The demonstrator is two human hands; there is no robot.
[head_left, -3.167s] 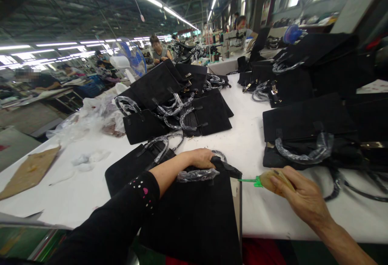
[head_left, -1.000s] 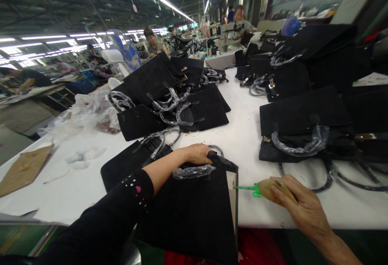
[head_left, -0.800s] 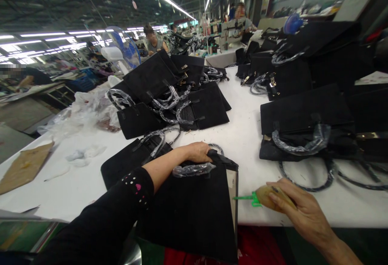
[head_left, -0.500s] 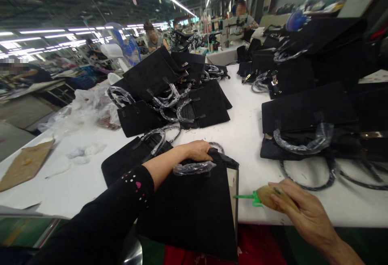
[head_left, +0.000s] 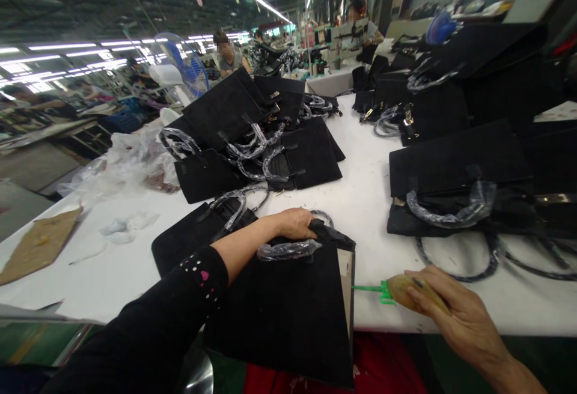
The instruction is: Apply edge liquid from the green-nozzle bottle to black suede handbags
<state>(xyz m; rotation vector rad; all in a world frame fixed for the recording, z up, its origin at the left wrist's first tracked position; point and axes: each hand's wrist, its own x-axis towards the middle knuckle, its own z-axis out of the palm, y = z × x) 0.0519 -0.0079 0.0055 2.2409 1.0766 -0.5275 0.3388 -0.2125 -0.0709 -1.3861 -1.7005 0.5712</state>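
A black handbag (head_left: 279, 310) lies tilted over the table's front edge, with a plastic-wrapped handle (head_left: 288, 251) at its top. My left hand (head_left: 295, 224) is closed on the bag's black top flap, its fingertips partly hidden. Along the bag's right side a strip of beige board (head_left: 346, 280) is exposed. In my right hand (head_left: 455, 304) is a yellowish squeeze bottle with a green nozzle (head_left: 417, 293). The nozzle tip points left at the beige strip, close to the bag's edge; whether it touches I cannot tell.
More black handbags with wrapped handles are heaped at the back (head_left: 252, 130) and on the right (head_left: 460, 178) of the white table (head_left: 365, 184). Clear plastic (head_left: 126, 160) and a brown board (head_left: 40, 244) lie on the left. A blue fan (head_left: 192, 69) stands behind; co-workers sit farther off.
My right hand has shifted slightly right with the squeeze bottle, drawing the nozzle tip back from the beige strip towards the bag's outer edge. My left hand and the bag stay almost unchanged.
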